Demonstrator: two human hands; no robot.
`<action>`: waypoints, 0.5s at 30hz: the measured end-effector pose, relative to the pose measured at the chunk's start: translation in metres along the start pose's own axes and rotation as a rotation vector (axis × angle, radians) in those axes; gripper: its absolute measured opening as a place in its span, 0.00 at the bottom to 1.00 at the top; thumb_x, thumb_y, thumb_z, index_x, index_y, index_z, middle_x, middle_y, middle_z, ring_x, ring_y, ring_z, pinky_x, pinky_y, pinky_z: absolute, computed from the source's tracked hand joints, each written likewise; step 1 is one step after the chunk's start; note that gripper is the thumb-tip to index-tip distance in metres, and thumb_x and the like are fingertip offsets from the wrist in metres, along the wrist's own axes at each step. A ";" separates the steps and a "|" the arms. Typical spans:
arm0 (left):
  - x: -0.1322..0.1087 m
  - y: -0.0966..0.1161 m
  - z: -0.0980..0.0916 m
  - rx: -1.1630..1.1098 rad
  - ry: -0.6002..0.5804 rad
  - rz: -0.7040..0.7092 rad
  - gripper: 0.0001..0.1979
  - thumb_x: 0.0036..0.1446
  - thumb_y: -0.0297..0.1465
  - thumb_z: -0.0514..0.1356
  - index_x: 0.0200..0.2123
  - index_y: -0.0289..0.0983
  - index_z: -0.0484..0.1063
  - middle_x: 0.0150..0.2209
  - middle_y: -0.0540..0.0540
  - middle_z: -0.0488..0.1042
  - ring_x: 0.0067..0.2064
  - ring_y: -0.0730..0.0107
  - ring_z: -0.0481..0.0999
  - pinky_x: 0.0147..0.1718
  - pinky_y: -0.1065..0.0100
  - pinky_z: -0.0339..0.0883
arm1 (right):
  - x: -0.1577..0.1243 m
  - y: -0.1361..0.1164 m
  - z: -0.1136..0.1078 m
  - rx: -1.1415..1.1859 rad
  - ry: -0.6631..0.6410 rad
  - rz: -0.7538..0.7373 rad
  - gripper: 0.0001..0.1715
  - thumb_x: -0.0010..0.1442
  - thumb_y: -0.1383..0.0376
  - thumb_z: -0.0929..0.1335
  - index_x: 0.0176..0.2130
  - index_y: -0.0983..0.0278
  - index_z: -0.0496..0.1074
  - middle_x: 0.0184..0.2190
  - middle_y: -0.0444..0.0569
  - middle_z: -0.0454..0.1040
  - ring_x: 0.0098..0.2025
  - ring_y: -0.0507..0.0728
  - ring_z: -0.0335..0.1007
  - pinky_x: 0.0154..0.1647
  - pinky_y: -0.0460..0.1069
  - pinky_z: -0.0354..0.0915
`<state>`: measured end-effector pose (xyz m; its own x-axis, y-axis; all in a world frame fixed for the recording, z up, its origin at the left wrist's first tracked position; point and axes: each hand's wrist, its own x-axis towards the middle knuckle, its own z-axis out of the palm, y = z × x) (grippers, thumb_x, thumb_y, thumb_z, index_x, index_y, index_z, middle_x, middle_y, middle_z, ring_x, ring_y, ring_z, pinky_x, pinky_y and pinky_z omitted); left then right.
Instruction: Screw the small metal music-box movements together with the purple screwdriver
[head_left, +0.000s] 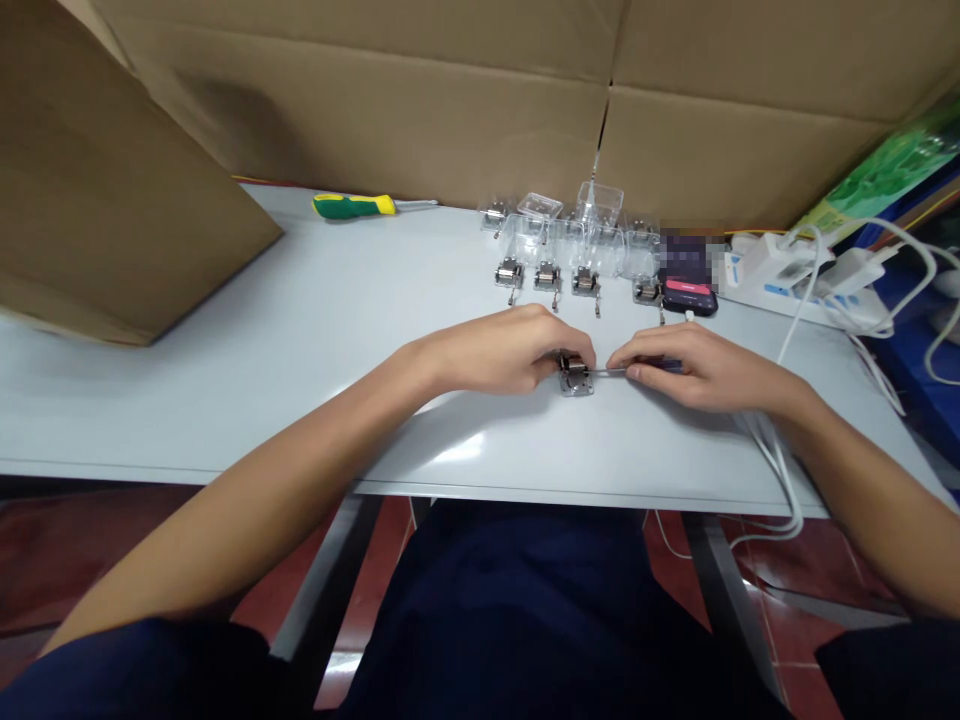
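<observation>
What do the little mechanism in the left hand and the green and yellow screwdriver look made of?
Mechanism: probably shiny metal, given its glints, on a see-through base, perhaps clear plastic. Screwdriver: smooth-looking handle, likely plastic, judging by its solid colours; thin grey shaft, probably metal.

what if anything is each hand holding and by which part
The left hand grips a small metal mechanism around its far side, exact contact hidden; the right hand holds a slim tool by its dark handle.
</observation>
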<state>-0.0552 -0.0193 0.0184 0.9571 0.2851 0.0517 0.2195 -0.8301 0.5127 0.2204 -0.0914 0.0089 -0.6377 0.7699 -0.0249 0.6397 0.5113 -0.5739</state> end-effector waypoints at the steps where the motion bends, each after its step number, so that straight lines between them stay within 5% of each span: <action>1: 0.000 0.000 0.000 -0.001 -0.001 0.000 0.25 0.58 0.16 0.55 0.53 0.42 0.79 0.46 0.50 0.84 0.44 0.68 0.82 0.43 0.68 0.70 | 0.000 0.001 0.001 0.003 -0.005 0.001 0.18 0.71 0.63 0.64 0.55 0.58 0.77 0.50 0.48 0.81 0.50 0.58 0.77 0.53 0.53 0.68; 15: -0.001 -0.001 -0.002 -0.025 0.000 -0.048 0.24 0.57 0.19 0.57 0.52 0.44 0.79 0.44 0.52 0.84 0.41 0.70 0.81 0.42 0.69 0.68 | -0.001 0.000 0.001 -0.044 -0.039 0.010 0.16 0.71 0.64 0.62 0.53 0.59 0.74 0.49 0.51 0.78 0.49 0.60 0.74 0.52 0.56 0.66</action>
<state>-0.0565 -0.0179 0.0191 0.9457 0.3241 0.0267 0.2601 -0.8032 0.5359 0.2205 -0.0919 0.0084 -0.6464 0.7604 -0.0627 0.6643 0.5205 -0.5365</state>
